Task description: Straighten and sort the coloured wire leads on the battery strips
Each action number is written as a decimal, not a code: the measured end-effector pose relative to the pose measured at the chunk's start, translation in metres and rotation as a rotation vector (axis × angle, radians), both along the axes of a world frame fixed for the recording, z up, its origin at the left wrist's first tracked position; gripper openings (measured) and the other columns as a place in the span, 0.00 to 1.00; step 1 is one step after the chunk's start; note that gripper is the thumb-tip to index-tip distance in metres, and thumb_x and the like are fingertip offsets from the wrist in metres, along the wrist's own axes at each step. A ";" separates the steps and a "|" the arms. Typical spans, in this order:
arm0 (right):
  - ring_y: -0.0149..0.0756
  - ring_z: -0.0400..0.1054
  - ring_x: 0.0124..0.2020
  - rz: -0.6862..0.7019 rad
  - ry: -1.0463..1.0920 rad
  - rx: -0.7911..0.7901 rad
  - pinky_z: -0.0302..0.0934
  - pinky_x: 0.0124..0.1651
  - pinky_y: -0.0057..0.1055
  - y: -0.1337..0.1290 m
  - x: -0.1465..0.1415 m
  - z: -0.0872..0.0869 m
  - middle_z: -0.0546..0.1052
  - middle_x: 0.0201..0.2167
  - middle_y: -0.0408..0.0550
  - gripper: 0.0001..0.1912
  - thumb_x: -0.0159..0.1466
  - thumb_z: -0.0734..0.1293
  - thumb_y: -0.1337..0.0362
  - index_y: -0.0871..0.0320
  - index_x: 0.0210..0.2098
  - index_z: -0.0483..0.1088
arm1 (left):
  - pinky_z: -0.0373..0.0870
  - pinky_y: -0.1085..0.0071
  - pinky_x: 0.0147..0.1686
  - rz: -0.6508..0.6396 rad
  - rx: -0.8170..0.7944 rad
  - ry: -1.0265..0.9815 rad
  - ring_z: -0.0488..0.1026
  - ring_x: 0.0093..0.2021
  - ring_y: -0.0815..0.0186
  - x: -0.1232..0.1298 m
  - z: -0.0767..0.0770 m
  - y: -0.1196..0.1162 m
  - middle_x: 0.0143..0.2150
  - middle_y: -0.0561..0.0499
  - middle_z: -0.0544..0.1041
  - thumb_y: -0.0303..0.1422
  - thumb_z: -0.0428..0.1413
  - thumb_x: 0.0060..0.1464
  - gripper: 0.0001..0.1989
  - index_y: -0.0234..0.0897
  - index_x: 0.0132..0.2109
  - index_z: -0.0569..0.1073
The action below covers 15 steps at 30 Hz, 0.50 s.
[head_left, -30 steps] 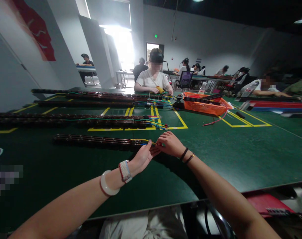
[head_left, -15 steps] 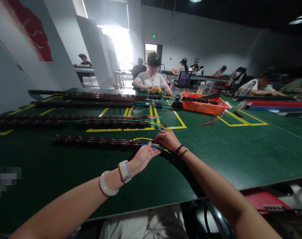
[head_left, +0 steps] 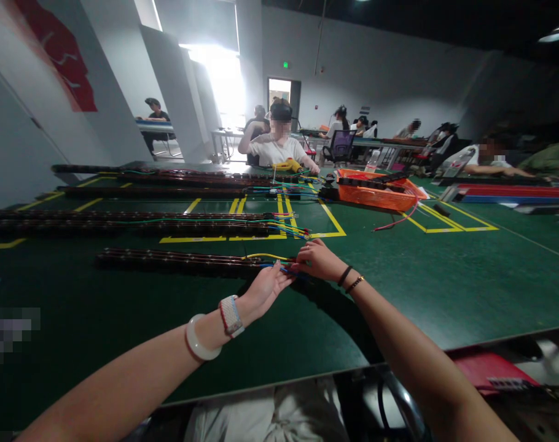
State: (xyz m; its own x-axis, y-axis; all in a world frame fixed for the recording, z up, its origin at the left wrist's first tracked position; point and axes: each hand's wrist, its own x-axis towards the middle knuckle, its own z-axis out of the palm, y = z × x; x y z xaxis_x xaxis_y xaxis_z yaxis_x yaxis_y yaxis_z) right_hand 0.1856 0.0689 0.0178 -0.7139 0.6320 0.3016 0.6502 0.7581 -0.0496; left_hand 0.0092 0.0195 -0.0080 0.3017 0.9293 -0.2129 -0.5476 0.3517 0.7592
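A dark, ribbed wire bundle [head_left: 178,259] lies lengthwise on the near part of the table, with coloured wires coming out of its right end. My left hand [head_left: 265,288] is closed on the blue and green wires at that end, thumb on top and fingers under them. Close on its right, my right hand [head_left: 323,261] pinches the wires farther along, its fingertips nearly touching the left ones. A yellow wire [head_left: 263,255] arches behind my left thumb towards the right hand. The wire tips are mostly hidden by my fingers.
More dark bundles [head_left: 123,224] with coloured ends lie behind on the green table [head_left: 445,288], marked with yellow tape. An orange basket [head_left: 381,197] holds dark parts. Opposite sits a co-worker [head_left: 277,144], a yellow tool [head_left: 286,164] in front. A red wire [head_left: 394,224] trails from the basket.
My right hand has shifted slightly right and lower, drawing the yellow wire straighter; the wire tips are now covered. My left hand stays put. The co-worker opposite has raised one arm towards the head.
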 end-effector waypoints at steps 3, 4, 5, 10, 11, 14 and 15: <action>0.34 0.62 0.35 -0.094 0.019 0.105 0.44 0.44 0.33 0.001 -0.002 -0.003 0.73 0.27 0.45 0.15 0.64 0.64 0.56 0.59 0.27 0.72 | 0.70 0.60 0.48 0.004 0.006 0.052 0.76 0.40 0.60 0.001 0.004 -0.002 0.38 0.35 0.77 0.30 0.43 0.62 0.15 0.25 0.37 0.71; 0.35 0.62 0.35 -0.108 0.008 0.133 0.44 0.44 0.34 0.002 -0.003 -0.004 0.74 0.27 0.45 0.15 0.64 0.64 0.56 0.59 0.27 0.72 | 0.71 0.61 0.45 -0.004 0.004 0.075 0.76 0.39 0.59 0.001 0.005 -0.004 0.37 0.35 0.77 0.30 0.42 0.63 0.16 0.25 0.36 0.71; 0.35 0.62 0.36 -0.116 -0.008 0.155 0.44 0.44 0.34 0.002 -0.005 -0.006 0.74 0.27 0.46 0.16 0.65 0.63 0.56 0.59 0.26 0.72 | 0.72 0.62 0.43 -0.014 0.001 0.095 0.77 0.37 0.59 0.001 0.007 -0.005 0.36 0.34 0.77 0.31 0.42 0.63 0.17 0.24 0.35 0.71; 0.36 0.61 0.35 -0.129 -0.036 0.157 0.45 0.44 0.34 0.004 -0.009 -0.012 0.73 0.27 0.46 0.16 0.63 0.65 0.55 0.59 0.26 0.72 | 0.73 0.65 0.37 -0.018 -0.005 0.114 0.77 0.33 0.59 -0.001 0.012 -0.009 0.32 0.36 0.77 0.33 0.42 0.62 0.19 0.25 0.33 0.72; 0.35 0.62 0.35 -0.138 -0.002 0.148 0.46 0.44 0.33 0.004 -0.008 -0.011 0.73 0.27 0.46 0.16 0.63 0.65 0.54 0.59 0.26 0.73 | 0.73 0.65 0.37 -0.013 -0.007 0.104 0.77 0.33 0.60 -0.001 0.012 -0.009 0.32 0.36 0.77 0.33 0.42 0.62 0.19 0.25 0.33 0.72; 0.33 0.61 0.34 -0.122 0.102 0.113 0.47 0.42 0.31 -0.002 -0.004 -0.002 0.72 0.26 0.45 0.21 0.65 0.62 0.50 0.59 0.26 0.71 | 0.72 0.63 0.41 -0.002 -0.004 0.055 0.76 0.36 0.60 0.000 0.010 -0.007 0.33 0.37 0.78 0.32 0.42 0.62 0.18 0.26 0.34 0.73; 0.32 0.61 0.33 -0.086 0.106 0.099 0.46 0.42 0.31 -0.005 -0.003 0.002 0.71 0.25 0.45 0.22 0.65 0.60 0.50 0.60 0.24 0.70 | 0.72 0.63 0.42 0.005 0.000 0.037 0.76 0.36 0.60 0.001 0.009 -0.006 0.34 0.38 0.78 0.32 0.43 0.62 0.17 0.26 0.34 0.73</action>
State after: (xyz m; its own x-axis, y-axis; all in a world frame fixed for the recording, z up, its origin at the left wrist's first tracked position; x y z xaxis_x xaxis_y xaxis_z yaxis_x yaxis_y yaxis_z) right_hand 0.1827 0.0639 0.0194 -0.6194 0.6528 0.4361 0.7079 0.7046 -0.0494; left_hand 0.0103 0.0132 0.0012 0.2892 0.9307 -0.2241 -0.5209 0.3494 0.7788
